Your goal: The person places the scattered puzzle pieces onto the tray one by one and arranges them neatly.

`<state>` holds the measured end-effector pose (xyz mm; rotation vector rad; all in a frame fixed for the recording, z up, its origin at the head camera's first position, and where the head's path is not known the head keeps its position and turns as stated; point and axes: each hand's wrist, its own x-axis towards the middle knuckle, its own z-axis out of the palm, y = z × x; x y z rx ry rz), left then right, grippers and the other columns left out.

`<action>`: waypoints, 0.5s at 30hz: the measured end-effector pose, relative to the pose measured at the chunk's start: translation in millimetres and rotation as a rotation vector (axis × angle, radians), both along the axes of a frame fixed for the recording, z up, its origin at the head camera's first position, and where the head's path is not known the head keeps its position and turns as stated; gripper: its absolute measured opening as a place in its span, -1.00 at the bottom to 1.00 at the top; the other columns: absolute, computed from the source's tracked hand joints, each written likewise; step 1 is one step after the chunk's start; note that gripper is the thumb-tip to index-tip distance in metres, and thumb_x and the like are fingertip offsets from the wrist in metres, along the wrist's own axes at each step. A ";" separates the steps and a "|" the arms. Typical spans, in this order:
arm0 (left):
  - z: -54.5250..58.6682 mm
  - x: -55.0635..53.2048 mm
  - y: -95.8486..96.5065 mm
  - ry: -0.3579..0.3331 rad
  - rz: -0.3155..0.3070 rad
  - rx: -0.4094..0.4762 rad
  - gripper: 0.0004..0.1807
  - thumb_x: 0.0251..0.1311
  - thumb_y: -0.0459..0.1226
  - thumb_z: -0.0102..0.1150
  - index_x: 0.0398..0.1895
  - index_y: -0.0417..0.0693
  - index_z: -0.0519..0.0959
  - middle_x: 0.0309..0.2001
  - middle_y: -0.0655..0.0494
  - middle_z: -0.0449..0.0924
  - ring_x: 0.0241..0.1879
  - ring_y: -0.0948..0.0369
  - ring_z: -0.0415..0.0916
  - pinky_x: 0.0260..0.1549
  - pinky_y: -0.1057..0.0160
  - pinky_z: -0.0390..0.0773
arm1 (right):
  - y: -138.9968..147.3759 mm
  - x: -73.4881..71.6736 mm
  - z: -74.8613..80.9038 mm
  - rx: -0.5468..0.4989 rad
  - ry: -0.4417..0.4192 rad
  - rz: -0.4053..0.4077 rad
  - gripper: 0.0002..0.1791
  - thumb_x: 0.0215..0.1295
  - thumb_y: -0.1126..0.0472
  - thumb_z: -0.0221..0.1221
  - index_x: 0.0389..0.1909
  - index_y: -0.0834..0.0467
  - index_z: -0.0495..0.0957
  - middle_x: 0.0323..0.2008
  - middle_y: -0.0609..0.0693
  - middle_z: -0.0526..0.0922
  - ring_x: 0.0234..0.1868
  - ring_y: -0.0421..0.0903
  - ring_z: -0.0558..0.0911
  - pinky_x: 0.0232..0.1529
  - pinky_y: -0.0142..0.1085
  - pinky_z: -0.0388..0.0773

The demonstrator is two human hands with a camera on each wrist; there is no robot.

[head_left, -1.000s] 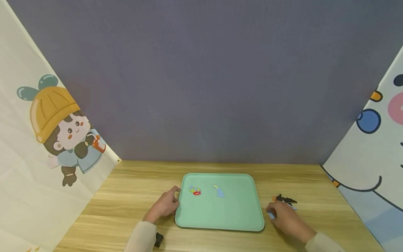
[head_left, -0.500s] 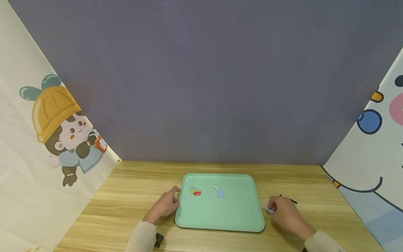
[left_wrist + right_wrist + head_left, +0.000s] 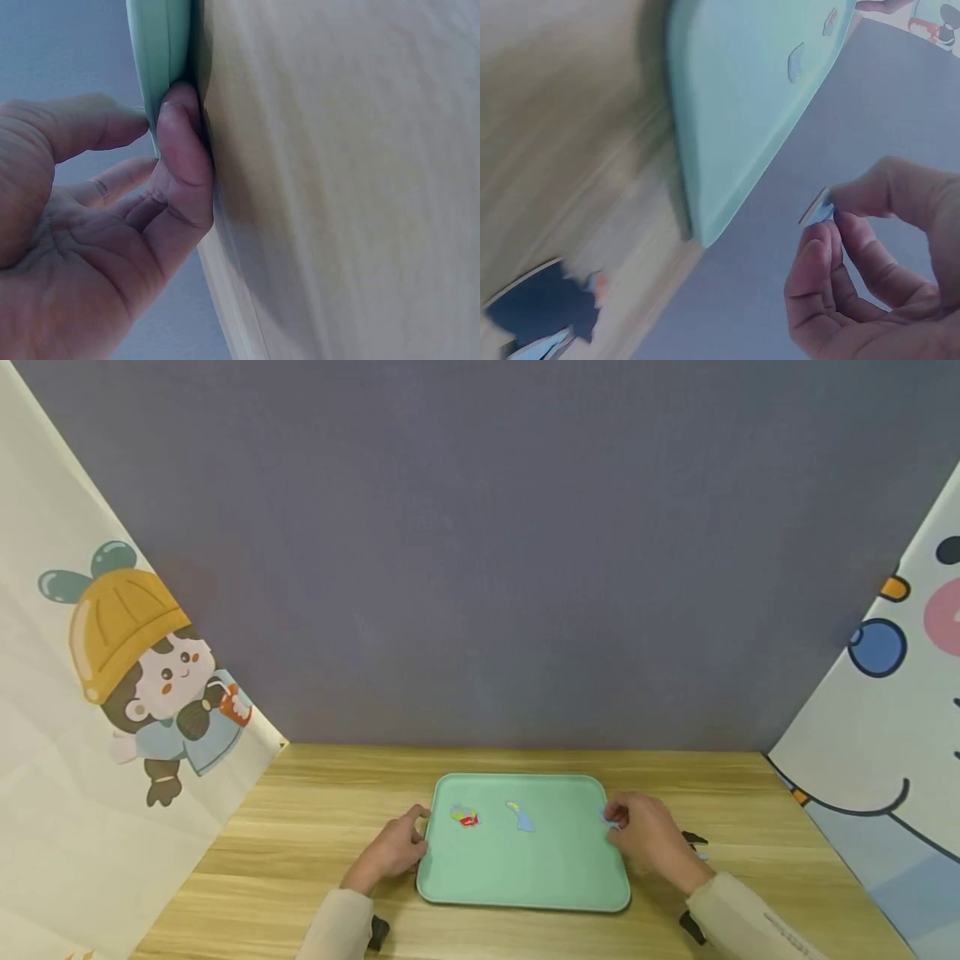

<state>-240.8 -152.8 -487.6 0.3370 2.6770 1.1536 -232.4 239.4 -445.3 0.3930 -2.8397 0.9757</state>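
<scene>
My left hand grips the left edge of a mint green tray; in the left wrist view the fingers curl at the rim, thumb on the other side. My right hand is above the tray's right edge, pinching a small flat light blue puzzle piece between thumb and fingers. Two flat pieces lie in the tray: a red, green and blue one and a blue one with a yellow tip.
Black, blue and orange pieces lie on the wooden table right of the tray, partly behind my right hand in the head view. A grey wall rises behind; printed panels flank the table.
My right hand has lifted the light blue puzzle piece off the table and moved left and away from me, over the tray's right edge. My left hand stays at the tray.
</scene>
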 end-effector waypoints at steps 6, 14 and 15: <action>-1.8 0.2 0.6 -0.014 0.006 0.005 -0.47 0.13 -0.51 0.01 0.21 -0.37 0.22 -0.44 -0.05 0.55 -0.61 0.19 0.49 -0.65 0.26 0.53 | -19.1 -19.9 -1.6 -0.026 0.007 0.007 -0.83 -0.11 0.45 0.25 -0.43 0.18 0.59 -0.48 -0.08 0.54 -0.43 -0.18 0.46 -0.39 -0.29 0.46; -1.2 -0.4 0.7 -0.010 0.006 0.003 -0.47 0.14 -0.51 0.02 0.21 -0.37 0.22 -0.47 -0.01 0.54 -0.62 0.20 0.48 -0.66 0.25 0.51 | -42.4 -46.1 -9.7 -0.002 -0.027 0.015 -0.87 -0.09 0.42 0.26 -0.48 0.18 0.57 -0.51 -0.06 0.52 -0.47 -0.16 0.45 -0.43 -0.25 0.46; -0.8 -0.5 0.8 -0.009 0.007 0.002 -0.47 0.14 -0.51 0.02 0.21 -0.37 0.22 -0.47 -0.01 0.54 -0.62 0.19 0.48 -0.66 0.25 0.51 | -45.4 -49.1 -10.4 0.003 -0.032 0.020 -0.87 -0.08 0.42 0.27 -0.49 0.18 0.57 -0.52 -0.06 0.51 -0.48 -0.15 0.45 -0.44 -0.25 0.46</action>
